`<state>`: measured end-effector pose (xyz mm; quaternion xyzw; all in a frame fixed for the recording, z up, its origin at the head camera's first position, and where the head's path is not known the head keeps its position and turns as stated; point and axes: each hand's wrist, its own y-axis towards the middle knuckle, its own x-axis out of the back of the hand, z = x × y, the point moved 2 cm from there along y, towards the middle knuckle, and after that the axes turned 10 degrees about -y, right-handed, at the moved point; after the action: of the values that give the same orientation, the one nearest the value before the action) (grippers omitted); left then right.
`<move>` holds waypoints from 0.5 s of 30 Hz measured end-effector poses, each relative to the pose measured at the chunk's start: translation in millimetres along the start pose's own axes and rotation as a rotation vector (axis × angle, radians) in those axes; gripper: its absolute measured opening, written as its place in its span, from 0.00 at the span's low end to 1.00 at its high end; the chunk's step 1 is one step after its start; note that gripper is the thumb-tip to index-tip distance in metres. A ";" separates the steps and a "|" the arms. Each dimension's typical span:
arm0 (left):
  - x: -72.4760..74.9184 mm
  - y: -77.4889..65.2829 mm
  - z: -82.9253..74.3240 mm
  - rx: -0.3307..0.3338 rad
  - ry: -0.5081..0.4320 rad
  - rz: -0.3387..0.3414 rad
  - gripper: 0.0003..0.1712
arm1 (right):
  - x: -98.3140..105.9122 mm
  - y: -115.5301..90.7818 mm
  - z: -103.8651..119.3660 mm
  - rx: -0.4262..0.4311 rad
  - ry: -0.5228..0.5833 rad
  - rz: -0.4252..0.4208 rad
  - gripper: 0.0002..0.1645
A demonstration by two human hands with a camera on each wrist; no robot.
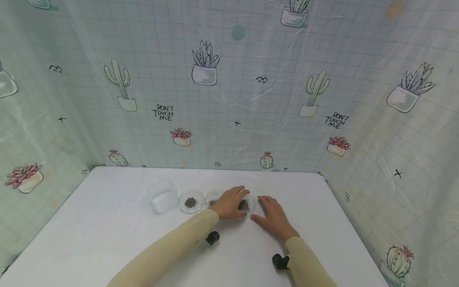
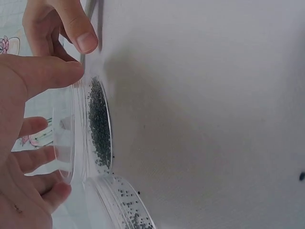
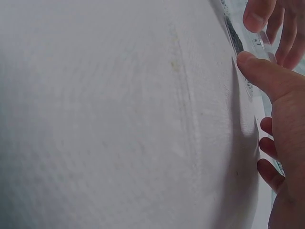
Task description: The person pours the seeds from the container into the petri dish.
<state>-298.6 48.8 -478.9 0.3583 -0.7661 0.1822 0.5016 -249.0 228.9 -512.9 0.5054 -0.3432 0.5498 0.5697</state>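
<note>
A clear round petri dish (image 1: pixel 252 204) holding dark granules stands on the white table between both hands. Around its rim curves my left hand (image 1: pixel 230 203), thumb on the near side and index finger on the far side. A clear wall, perhaps a lid (image 2: pixel 64 143), shows against the left fingers in the left wrist view. Just right of the dish, my right hand (image 1: pixel 274 218) is spread, its thumb close to the rim; contact is unclear. Two similar dishes stand in line to the left: one dish (image 1: pixel 206 199) partly covered by the left hand, another (image 1: pixel 182 202) fully visible.
A larger clear container (image 1: pixel 163 199) sits at the left end of the row. Loose dark grains lie near the dishes. A cactus-print curtain (image 1: pixel 229 95) surrounds the white table (image 1: pixel 107 235). Small black devices are strapped at both wrists.
</note>
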 end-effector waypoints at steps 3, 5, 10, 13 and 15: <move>-1.2 1.8 -1.1 -0.005 0.016 0.008 0.42 | 0.8 0.4 -0.1 -0.005 0.002 0.006 0.45; -1.8 2.5 -1.4 -0.003 0.021 0.014 0.42 | 1.2 0.3 0.1 -0.009 0.004 0.015 0.45; -1.3 4.6 -0.6 0.013 0.015 0.007 0.42 | 1.1 0.8 0.3 -0.012 0.016 0.018 0.45; -0.9 6.2 0.7 0.026 0.012 0.010 0.41 | -0.3 1.6 -0.5 -0.013 0.019 0.010 0.44; -0.9 7.5 1.7 0.035 0.013 0.017 0.41 | -1.5 2.0 -1.3 -0.013 0.019 0.007 0.44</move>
<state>-304.9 53.1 -479.9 0.3593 -0.7626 0.2022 0.4984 -251.3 229.5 -514.3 0.4950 -0.3433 0.5544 0.5742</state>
